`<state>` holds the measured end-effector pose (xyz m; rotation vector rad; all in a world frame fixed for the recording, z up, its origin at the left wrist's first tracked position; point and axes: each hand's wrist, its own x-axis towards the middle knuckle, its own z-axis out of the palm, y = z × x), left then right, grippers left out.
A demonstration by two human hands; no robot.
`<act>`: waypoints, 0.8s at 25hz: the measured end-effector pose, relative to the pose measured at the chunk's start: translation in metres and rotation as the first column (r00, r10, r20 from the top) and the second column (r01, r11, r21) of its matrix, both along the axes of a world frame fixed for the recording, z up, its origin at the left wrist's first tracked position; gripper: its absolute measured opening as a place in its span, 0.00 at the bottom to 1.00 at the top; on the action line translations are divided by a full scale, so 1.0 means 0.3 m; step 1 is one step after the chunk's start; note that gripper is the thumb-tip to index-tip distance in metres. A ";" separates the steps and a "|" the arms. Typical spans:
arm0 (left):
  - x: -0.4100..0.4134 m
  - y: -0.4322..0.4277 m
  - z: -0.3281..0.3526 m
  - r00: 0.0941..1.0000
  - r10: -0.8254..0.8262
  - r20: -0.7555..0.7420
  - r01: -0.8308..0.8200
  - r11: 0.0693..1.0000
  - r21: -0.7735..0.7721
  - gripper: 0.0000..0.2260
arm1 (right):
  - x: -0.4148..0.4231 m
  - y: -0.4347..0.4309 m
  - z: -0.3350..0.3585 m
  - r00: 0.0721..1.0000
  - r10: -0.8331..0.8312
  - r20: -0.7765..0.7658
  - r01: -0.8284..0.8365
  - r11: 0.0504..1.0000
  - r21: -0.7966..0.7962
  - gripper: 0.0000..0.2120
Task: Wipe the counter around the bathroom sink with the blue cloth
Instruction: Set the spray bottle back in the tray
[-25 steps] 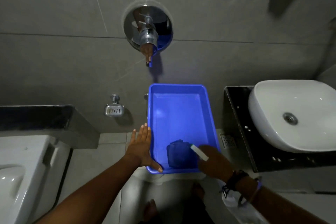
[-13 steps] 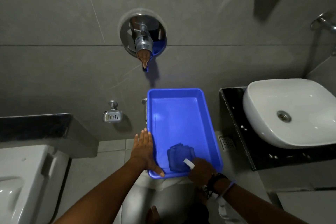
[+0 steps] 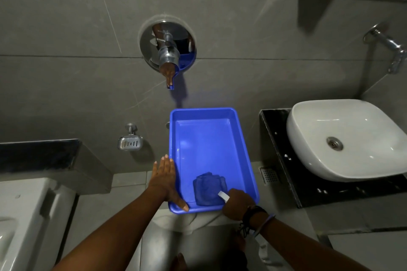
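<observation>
Your path from blue tray point(image 3: 204, 138) right to black counter point(image 3: 279, 160): open gap between them, nothing in way. White basin point(image 3: 343, 138) fills most of counter; only narrow front and left strips bare. Wall tap point(image 3: 389, 50) overhangs far corner.

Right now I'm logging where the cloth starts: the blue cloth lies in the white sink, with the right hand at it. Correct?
Not quite. The head view shows the blue cloth lying in the blue tray, not the white sink. The right hand is at it.

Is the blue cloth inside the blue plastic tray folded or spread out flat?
Folded. The blue cloth sits as a small bunched bundle in the near end of the blue plastic tray, with the right hand at its white tag.
</observation>
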<state>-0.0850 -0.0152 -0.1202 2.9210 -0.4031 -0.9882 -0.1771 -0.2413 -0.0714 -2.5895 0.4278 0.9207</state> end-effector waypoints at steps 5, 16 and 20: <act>0.005 0.001 -0.001 1.000 0.004 -0.008 -0.004 1.000 -0.004 0.80 | -0.006 -0.013 0.024 0.999 0.014 0.043 -0.013 1.000 -0.028 0.16; 0.009 -0.010 -0.002 1.000 0.002 -0.030 -0.001 1.000 0.025 0.79 | 0.338 0.032 0.534 0.694 -0.314 0.648 -0.085 0.858 0.507 0.07; 0.016 -0.026 0.002 1.000 -0.011 -0.021 0.012 0.999 0.047 0.78 | 0.579 0.079 0.526 0.559 -0.419 0.716 -0.107 0.820 0.563 0.10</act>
